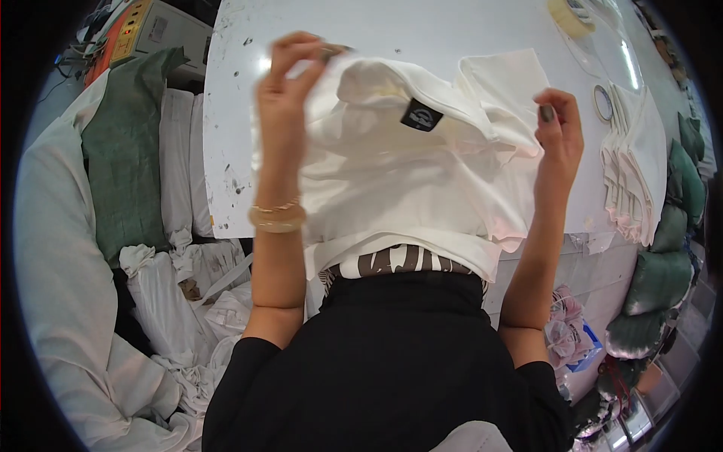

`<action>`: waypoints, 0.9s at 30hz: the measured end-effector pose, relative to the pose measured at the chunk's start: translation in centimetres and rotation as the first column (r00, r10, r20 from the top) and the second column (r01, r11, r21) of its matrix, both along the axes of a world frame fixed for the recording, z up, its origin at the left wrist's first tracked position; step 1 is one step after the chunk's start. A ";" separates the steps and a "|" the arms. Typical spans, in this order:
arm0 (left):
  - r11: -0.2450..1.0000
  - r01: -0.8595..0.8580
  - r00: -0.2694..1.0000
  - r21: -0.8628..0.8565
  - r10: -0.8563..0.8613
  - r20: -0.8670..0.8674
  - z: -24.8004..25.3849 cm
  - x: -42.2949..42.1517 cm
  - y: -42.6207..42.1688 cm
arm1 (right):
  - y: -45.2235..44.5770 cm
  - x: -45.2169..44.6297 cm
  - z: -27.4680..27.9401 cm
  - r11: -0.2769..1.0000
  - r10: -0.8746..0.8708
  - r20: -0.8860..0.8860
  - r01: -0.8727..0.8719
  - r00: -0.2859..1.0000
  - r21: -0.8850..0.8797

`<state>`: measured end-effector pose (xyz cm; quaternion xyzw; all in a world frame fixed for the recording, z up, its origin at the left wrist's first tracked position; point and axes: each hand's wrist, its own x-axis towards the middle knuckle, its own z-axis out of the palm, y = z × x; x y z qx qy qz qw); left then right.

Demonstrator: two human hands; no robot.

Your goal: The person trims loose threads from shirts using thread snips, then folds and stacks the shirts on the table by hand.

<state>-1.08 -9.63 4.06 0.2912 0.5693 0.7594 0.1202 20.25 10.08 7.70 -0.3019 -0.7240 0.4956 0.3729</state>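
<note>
A white T-shirt point(407, 173) lies spread over the white table in front of my body, its hem towards me. Inside its neckline shows a black label point(421, 115) with pale print. My left hand point(292, 68), blurred by motion, is pinched at the left shoulder edge of the shirt. On the other side, my right hand point(559, 124) has thumb and fingers closed at the right sleeve edge. The exact spot each hand grips is partly hidden by the fingers.
On the right of the white table point(376, 26) lie folded white pieces point(631, 162), a tape roll point(602, 102) and a yellowish tape roll point(570, 19). White and green cloth bundles point(124, 151) flank the left side. Green bags point(657, 282) line the right.
</note>
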 end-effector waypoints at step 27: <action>0.530 0.628 0.772 -0.570 -0.516 0.370 -0.4 -1.1 -0.1 | 3.0 1.2 -3.8 0.631 0.552 0.104 -0.332 0.828 -0.701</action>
